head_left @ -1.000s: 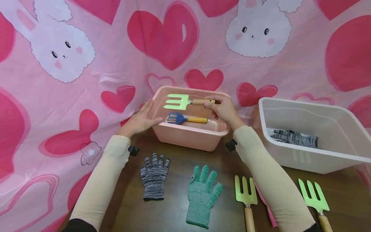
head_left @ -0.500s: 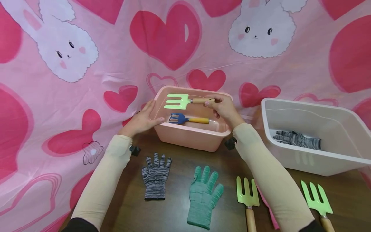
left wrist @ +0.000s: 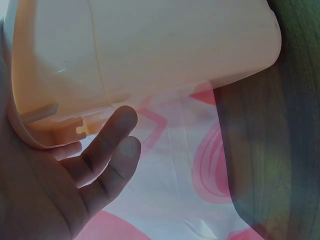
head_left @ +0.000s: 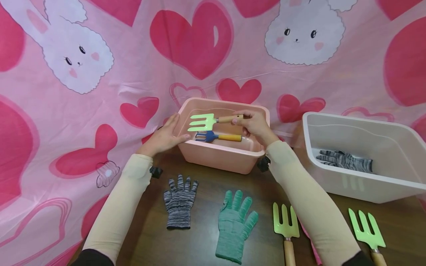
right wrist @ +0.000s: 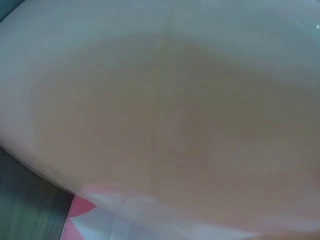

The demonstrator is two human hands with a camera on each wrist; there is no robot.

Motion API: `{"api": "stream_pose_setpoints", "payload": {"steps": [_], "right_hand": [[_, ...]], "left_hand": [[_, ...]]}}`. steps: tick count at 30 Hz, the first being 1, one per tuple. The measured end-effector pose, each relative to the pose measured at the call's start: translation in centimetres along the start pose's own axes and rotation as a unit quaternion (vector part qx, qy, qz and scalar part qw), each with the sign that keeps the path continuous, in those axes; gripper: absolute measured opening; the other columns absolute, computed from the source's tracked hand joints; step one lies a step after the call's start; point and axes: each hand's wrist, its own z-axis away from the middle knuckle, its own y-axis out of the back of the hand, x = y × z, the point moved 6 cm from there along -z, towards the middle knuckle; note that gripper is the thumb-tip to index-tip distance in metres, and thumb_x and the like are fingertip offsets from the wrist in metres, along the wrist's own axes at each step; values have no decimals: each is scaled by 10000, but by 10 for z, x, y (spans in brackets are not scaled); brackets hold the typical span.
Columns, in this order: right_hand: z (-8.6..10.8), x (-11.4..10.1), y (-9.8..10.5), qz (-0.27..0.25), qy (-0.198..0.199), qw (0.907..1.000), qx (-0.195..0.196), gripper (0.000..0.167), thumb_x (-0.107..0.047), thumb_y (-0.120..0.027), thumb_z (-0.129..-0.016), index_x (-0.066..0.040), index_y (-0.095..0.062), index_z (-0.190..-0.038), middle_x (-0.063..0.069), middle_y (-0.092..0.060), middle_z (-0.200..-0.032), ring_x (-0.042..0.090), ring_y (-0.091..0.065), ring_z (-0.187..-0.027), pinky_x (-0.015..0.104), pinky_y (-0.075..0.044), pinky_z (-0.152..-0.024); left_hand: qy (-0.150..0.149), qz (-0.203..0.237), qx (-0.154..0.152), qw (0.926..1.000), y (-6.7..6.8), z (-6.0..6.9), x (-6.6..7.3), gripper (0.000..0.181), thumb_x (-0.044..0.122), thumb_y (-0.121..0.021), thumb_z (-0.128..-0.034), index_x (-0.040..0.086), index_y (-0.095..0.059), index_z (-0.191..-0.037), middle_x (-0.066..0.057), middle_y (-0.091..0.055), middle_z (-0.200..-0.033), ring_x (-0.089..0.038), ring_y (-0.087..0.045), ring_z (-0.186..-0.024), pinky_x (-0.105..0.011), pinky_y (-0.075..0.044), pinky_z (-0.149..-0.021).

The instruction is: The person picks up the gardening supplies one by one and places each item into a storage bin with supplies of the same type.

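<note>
In the head view, my right hand point(head_left: 254, 125) pinches the wooden handle of a lime-green three-pronged hand fork point(head_left: 203, 122), held inside the pink basin point(head_left: 216, 157) with prongs pointing left. Below it in the basin lies a small blue fork point(head_left: 229, 137) with a yellow handle, its head partly covered by the green one. My left hand point(head_left: 163, 136) rests on the basin's left corner, thumb on the front rim. In the left wrist view, two fingers point(left wrist: 112, 155) stretch out beneath the rim, free of the wall. Only a blurred basin wall point(right wrist: 165, 110) fills the right wrist view.
A white bin point(head_left: 362, 179) at the right contains a grey striped glove point(head_left: 347, 162). Another grey striped glove point(head_left: 179, 205) and a green glove point(head_left: 234, 227) lie on the table, near two green hand forks point(head_left: 286, 225) point(head_left: 367, 231) and a pink object point(head_left: 313, 245) under the right arm.
The green hand fork in my right hand has dropped slightly toward the blue fork and now overlaps its tines. My left hand stays on the basin corner. The head view has shifted slightly.
</note>
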Motion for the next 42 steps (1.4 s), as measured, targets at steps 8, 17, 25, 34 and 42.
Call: {"api": "stream_pose_setpoints", "payload": {"steps": [8, 17, 25, 34, 42], "right_hand": [[2, 1, 0, 136, -10, 9999, -85, 344, -131, -754, -927, -26, -688, -1248, 102, -747, -905, 139, -420, -421, 248, -368, -410], [2, 1, -4, 684, 181, 9965, -435, 542, -189, -732, -949, -139, -562, -1461, 43, -702, -919, 128, -343, -411, 233, -280, -398], [4, 3, -6, 2018, 321, 9787, -174, 704, -422, -769, -896, -259, -491, -1522, 130, -583, -1384, 220, -499, -550, 283, -465, -496], [12, -12, 2, 1918, 989, 9759, 333, 383, -237, -752, -935, -65, -691, -1272, 116, -668, -1031, 246, -563, -629, 283, -526, -538], [46, -32, 30, 1494, 1521, 9716, 1029, 171, -169, -709, -953, -9, -714, -1012, 88, -664, -844, 165, -473, -502, 233, -444, -459]], "left_hand": [[105, 148, -11, 9998, 0, 0, 0, 1097, 644, -662, -868, 217, -9, -1640, -43, -17, -1695, -396, -157, -1504, -654, -290, -1112], [69, 86, -8, 9999, 0, 1, -2, 1133, 723, -630, -837, 227, 1, -1638, -27, -2, -1696, -390, -135, -1513, -653, -266, -1123], [15, 98, 46, 9999, -1, 1, 0, 1100, 670, -645, -861, 215, -16, -1640, -30, -14, -1696, -387, -135, -1514, -660, -269, -1118], [62, 156, 22, 9999, -1, 1, 1, 1087, 631, -661, -874, 227, -4, -1640, -42, -20, -1695, -399, -137, -1511, -669, -277, -1108], [157, 178, -4, 9997, -1, 2, 0, 1097, 637, -660, -873, 236, 17, -1637, -46, -5, -1696, -429, -150, -1500, -688, -287, -1089]]}}
